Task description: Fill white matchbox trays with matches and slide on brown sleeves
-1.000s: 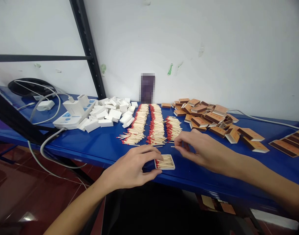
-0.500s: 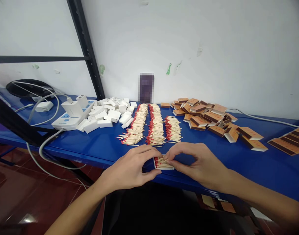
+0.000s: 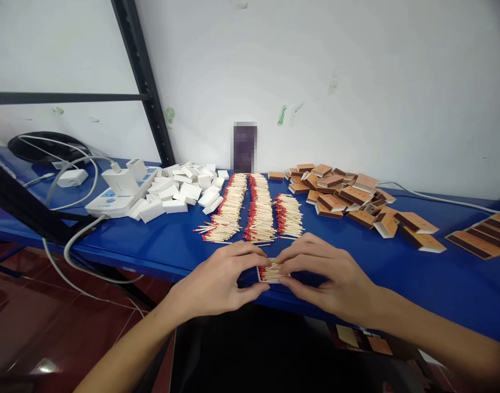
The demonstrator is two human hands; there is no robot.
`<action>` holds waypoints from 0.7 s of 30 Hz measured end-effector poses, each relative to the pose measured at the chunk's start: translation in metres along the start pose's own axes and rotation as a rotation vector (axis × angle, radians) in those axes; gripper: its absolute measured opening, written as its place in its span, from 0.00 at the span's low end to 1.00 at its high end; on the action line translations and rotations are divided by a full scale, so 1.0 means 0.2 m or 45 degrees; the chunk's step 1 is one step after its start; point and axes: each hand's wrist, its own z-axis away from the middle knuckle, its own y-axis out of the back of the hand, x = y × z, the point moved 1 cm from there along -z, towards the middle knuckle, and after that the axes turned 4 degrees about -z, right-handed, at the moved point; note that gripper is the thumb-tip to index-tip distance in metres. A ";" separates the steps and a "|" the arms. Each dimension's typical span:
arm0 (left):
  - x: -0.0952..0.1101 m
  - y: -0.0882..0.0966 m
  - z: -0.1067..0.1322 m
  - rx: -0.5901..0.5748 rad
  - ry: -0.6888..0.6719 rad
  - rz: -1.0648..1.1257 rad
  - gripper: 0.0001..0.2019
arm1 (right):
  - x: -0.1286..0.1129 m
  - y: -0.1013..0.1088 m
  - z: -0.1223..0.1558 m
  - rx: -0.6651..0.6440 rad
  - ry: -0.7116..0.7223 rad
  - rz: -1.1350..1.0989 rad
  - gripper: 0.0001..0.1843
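A small white matchbox tray [image 3: 270, 271] filled with red-tipped matches lies near the front edge of the blue table [image 3: 160, 240]. My left hand [image 3: 219, 281] grips its left end between thumb and fingers. My right hand [image 3: 329, 273] curls over its right side, fingertips pressing on the matches. Just behind the hands lie three rows of loose matches [image 3: 260, 210].
A heap of white inner trays [image 3: 180, 188] sits back left beside a white power strip [image 3: 119, 194] with chargers and cables. Brown matchbox sleeves [image 3: 348, 199] are piled back right, with more at the far right [image 3: 481, 237]. A black shelf post [image 3: 146, 82] rises at the left.
My right hand came back from the loose matches to the tray and now covers its right side. My left hand has stayed on the tray.
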 end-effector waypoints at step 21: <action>0.01 0.01 0.01 -0.060 0.003 -0.046 0.14 | 0.33 0.11 0.06 -0.198 -0.295 0.505 0.07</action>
